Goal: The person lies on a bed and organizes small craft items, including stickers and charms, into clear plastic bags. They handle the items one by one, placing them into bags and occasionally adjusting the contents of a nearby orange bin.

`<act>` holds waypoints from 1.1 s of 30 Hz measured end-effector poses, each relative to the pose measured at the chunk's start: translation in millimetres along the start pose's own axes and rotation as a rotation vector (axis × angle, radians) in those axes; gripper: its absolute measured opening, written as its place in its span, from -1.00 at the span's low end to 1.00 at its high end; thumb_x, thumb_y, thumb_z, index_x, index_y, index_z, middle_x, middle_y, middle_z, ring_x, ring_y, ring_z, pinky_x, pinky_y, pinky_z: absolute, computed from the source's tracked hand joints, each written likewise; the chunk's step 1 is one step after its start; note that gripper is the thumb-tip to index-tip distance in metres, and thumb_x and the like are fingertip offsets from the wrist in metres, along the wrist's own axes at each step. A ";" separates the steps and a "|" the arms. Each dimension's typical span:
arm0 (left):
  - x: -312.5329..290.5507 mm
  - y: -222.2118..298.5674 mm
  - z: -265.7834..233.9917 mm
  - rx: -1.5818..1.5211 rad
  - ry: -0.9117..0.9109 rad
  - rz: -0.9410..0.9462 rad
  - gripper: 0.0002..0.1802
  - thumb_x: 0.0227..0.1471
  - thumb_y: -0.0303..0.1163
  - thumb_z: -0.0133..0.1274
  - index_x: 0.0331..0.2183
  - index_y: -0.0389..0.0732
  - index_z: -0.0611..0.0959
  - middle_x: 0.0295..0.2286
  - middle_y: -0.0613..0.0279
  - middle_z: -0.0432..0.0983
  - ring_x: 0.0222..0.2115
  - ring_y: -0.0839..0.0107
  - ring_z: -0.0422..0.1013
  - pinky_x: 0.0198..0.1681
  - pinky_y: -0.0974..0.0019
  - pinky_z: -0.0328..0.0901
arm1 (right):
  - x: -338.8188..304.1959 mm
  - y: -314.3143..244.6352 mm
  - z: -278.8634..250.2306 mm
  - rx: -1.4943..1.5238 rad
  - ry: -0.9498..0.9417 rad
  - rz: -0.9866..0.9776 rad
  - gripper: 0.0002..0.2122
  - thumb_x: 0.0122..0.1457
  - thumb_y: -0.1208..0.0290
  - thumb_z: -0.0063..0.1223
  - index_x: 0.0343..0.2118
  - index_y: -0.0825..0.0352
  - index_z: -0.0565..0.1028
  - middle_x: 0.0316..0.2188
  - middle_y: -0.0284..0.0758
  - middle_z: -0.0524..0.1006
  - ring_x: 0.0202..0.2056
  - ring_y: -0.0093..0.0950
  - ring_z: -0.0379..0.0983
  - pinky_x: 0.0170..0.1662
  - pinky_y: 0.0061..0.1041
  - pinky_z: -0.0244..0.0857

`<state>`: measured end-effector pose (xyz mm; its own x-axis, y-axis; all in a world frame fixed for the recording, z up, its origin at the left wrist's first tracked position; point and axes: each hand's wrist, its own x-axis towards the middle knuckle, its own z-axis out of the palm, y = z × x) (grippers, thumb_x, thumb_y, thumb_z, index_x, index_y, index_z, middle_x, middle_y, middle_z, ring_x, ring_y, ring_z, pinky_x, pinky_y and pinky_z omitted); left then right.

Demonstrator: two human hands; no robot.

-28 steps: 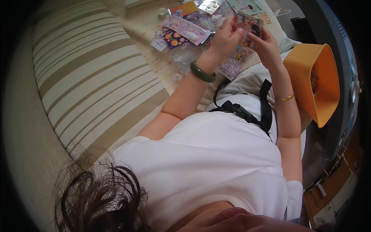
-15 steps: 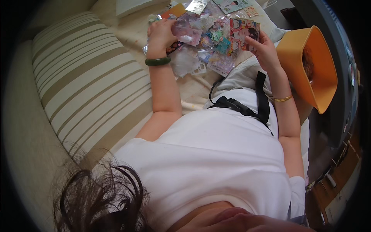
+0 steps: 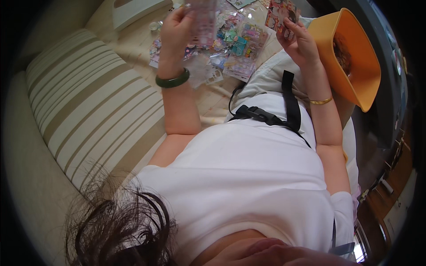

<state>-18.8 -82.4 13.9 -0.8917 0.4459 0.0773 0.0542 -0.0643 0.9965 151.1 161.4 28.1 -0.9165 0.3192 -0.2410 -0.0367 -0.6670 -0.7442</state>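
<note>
My left hand (image 3: 176,33), below a dark green bangle (image 3: 172,79), is closed on the edge of a pinkish sticker sheet (image 3: 205,22) raised over the pile. In my right hand (image 3: 298,39) is a reddish printed card (image 3: 279,17), pinched between thumb and fingers. Between and below the hands lies a heap of small clear packets and sticker sheets (image 3: 248,42), with a teal piece (image 3: 238,45) among them. A whitish clear bag (image 3: 195,70) lies at the heap's near left side. The top of the sticker sheet runs out of the picture.
To the right stands a yellow bin (image 3: 366,84) with something brown inside. A striped cushion (image 3: 93,93) fills the left. At the far left of the cloth are a white tray-like object (image 3: 133,13) and a small round whitish piece (image 3: 154,26). A black buckled strap (image 3: 262,115) crosses my waist.
My left hand has lifted a pinkish sticker sheet off the heap. The right hand still holds the reddish card. The whole view has shifted, so the heap sits higher in the picture.
</note>
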 end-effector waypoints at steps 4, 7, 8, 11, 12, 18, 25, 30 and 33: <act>-16.9 -8.0 50.3 -0.179 -0.186 -0.100 -0.80 0.04 -0.37 -0.04 -0.30 -0.27 0.50 -0.46 0.35 0.48 -0.53 0.65 0.38 -0.52 0.57 0.29 | -3.5 4.9 22.7 -0.034 -0.075 0.098 -0.85 0.07 0.48 0.02 -0.27 0.29 0.41 -0.38 -0.45 0.47 -0.34 -0.66 0.39 -0.23 -0.62 0.31; -25.3 -11.4 80.8 -0.379 -0.217 -0.215 -0.84 0.06 -0.37 -0.06 -0.33 -0.25 0.47 -0.49 0.38 0.45 -0.54 0.66 0.37 -0.54 0.56 0.29 | -6.1 22.3 18.8 -0.090 0.003 0.150 -0.82 0.04 0.49 0.06 -0.27 0.29 0.40 -0.40 -0.44 0.48 -0.36 -0.64 0.40 -0.21 -0.62 0.31; -27.4 -8.5 86.1 -0.458 -0.208 -0.270 -0.86 0.06 -0.37 -0.06 -0.36 -0.25 0.46 -0.51 0.40 0.44 -0.54 0.68 0.35 -0.55 0.56 0.28 | -5.5 24.2 19.4 -0.102 0.041 0.122 -0.82 0.04 0.49 0.06 -0.27 0.29 0.40 -0.39 -0.43 0.48 -0.36 -0.63 0.40 -0.22 -0.63 0.30; -26.5 -10.3 82.7 -0.460 -0.247 -0.263 -0.82 0.09 -0.34 -0.11 -0.28 -0.22 0.45 -0.44 0.35 0.46 -0.50 0.61 0.42 -0.52 0.48 0.38 | -7.1 27.7 31.2 -0.101 0.129 0.028 -0.82 0.03 0.52 0.06 -0.27 0.31 0.40 -0.36 -0.40 0.49 -0.37 -0.63 0.41 -0.29 -0.64 0.30; -27.3 -7.7 83.2 -0.473 -0.245 -0.262 -0.81 0.09 -0.34 -0.12 -0.27 -0.21 0.44 -0.41 0.34 0.47 -0.48 0.58 0.44 -0.51 0.45 0.41 | -6.1 28.6 28.9 -0.109 0.143 0.011 -0.82 0.04 0.53 0.06 -0.27 0.31 0.40 -0.36 -0.40 0.49 -0.36 -0.63 0.41 -0.30 -0.65 0.30; -20.3 -21.5 80.6 -0.520 -0.269 -0.133 -0.83 0.09 -0.38 -0.11 -0.27 -0.24 0.45 -0.37 0.31 0.46 -0.41 0.58 0.41 -0.38 0.49 0.36 | -4.1 30.1 25.6 -0.143 0.168 -0.065 -0.86 0.05 0.53 0.03 -0.30 0.31 0.40 -0.38 -0.41 0.50 -0.38 -0.64 0.40 -0.34 -0.65 0.28; -21.1 -13.2 79.7 -0.437 -0.016 -0.040 -0.81 0.02 -0.48 -0.04 -0.25 -0.30 0.44 -0.40 0.36 0.44 -0.44 0.66 0.33 -0.37 0.57 0.25 | 0.9 30.6 8.9 -0.038 0.295 -0.151 -0.90 0.09 0.51 -0.03 -0.31 0.26 0.38 -0.38 -0.43 0.48 -0.39 -0.62 0.40 -0.31 -0.60 0.30; -23.0 -13.6 82.0 -0.524 -0.076 -0.117 -0.73 0.01 -0.52 -0.04 -0.17 -0.33 0.44 -0.38 0.34 0.45 -0.41 0.64 0.35 -0.34 0.57 0.26 | -1.3 31.7 18.2 -0.011 0.200 -0.017 -0.88 0.17 0.43 -0.13 -0.25 0.27 0.36 -0.30 -0.39 0.46 -0.28 -0.54 0.40 -0.18 -0.48 0.31; -30.4 -16.6 99.1 -0.394 -0.042 -0.034 -0.64 -0.02 -0.51 -0.02 -0.11 -0.31 0.44 -0.39 0.29 0.41 -0.41 0.58 0.32 -0.34 0.52 0.24 | -5.3 30.7 30.8 -0.038 0.137 0.054 -0.85 0.21 0.39 -0.21 -0.21 0.28 0.35 -0.29 -0.37 0.46 -0.28 -0.53 0.41 -0.21 -0.47 0.32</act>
<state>52.0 -6.3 -1.7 -0.8705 0.4891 0.0543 -0.1585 -0.3831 0.9100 142.6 118.5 25.8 -0.8539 0.3737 -0.3622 0.0291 -0.6606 -0.7501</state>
